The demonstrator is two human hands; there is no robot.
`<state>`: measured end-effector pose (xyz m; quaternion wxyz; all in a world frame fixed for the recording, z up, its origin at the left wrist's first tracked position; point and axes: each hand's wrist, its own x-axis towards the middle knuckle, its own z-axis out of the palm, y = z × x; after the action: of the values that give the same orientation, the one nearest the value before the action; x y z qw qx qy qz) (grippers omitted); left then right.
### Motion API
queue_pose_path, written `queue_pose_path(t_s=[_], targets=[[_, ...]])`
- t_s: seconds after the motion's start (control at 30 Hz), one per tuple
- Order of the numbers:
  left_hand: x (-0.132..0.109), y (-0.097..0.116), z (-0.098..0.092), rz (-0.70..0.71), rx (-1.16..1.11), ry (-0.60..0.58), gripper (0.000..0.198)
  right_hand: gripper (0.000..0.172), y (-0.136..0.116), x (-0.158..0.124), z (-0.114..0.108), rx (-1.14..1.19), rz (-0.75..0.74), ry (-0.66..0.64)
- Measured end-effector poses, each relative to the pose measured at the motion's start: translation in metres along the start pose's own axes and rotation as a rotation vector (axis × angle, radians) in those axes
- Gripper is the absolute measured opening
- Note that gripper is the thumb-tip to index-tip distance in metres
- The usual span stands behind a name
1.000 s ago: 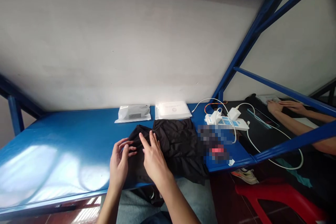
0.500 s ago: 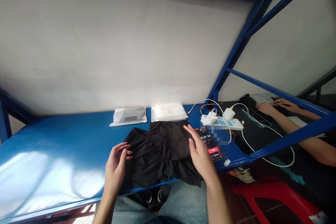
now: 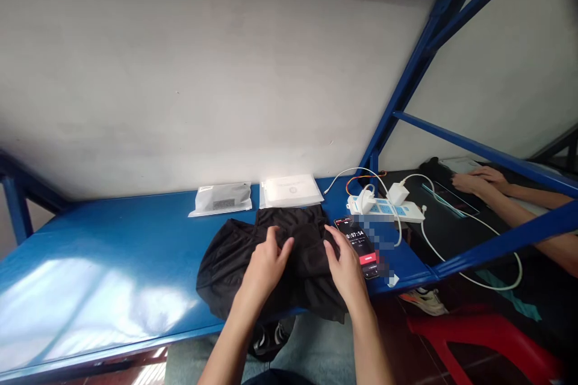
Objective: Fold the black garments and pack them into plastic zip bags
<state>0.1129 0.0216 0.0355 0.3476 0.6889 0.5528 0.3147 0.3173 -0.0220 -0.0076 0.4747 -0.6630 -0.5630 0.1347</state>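
Note:
A black garment (image 3: 226, 264) lies crumpled on the blue table (image 3: 112, 252), partly hanging over the near edge. My left hand (image 3: 266, 261) rests on the middle of the garment with its fingers stretched forward and slightly spread. My right hand (image 3: 345, 261) lies on the garment's right side, fingers extended, right beside a phone (image 3: 361, 246) with a lit screen.
Two flat plastic packets, one grey (image 3: 222, 198) and one white (image 3: 291, 190), lie near the wall. A white power strip (image 3: 388, 210) with chargers and cables sits at the right. Another person's hands (image 3: 474, 180) work at the adjoining black table. A red stool (image 3: 478, 337) stands below.
My left hand moved from the garment's left edge onto its middle. My right hand swept from the centre to the right side near the phone, and the garment shifted.

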Motion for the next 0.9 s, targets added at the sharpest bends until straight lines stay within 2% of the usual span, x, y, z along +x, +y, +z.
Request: queue_pose_path(t_s=[0.13, 0.23, 0.37, 0.47, 0.57, 0.63, 0.7, 0.8, 0.87, 0.9], targets=[[0.026, 0.002, 0.032, -0.011, -0.037, -0.076, 0.07, 0.041, 0.011, 0.002, 0.001, 0.146, 0.068, 0.0], [0.036, 0.0, 0.051, 0.047, -0.333, -0.126, 0.088, 0.039, 0.015, 0.003, 0.002, 0.188, 0.063, 0.008], [0.038, 0.001, 0.065, 0.043, -0.693, -0.123, 0.096, 0.04, 0.016, 0.004, 0.0, 0.194, 0.064, -0.024], [0.035, 0.006, 0.057, 0.008, -0.859, -0.156, 0.096, 0.044, 0.01, 0.007, -0.005, 0.23, 0.064, 0.002], [0.031, 0.014, 0.037, 0.018, -0.971, -0.213, 0.098, 0.063, -0.006, 0.01, -0.01, 0.367, 0.107, 0.062], [0.03, 0.018, 0.023, 0.031, -0.99, -0.282, 0.101, 0.078, -0.018, 0.011, -0.012, 0.591, 0.207, -0.001], [0.032, 0.019, 0.012, 0.052, -0.97, -0.364, 0.1, 0.083, -0.027, 0.012, -0.012, 0.858, 0.331, -0.154], [0.046, 0.01, 0.0, 0.13, -0.819, -0.416, 0.098, 0.075, -0.029, 0.013, -0.008, 1.063, 0.499, -0.343], [0.063, 0.0, -0.007, 0.216, -0.555, -0.344, 0.086, 0.071, -0.024, 0.014, -0.004, 1.047, 0.542, -0.342], [0.074, -0.005, -0.011, 0.269, -0.367, -0.277, 0.072, 0.07, -0.02, 0.015, -0.002, 1.019, 0.538, -0.321]])
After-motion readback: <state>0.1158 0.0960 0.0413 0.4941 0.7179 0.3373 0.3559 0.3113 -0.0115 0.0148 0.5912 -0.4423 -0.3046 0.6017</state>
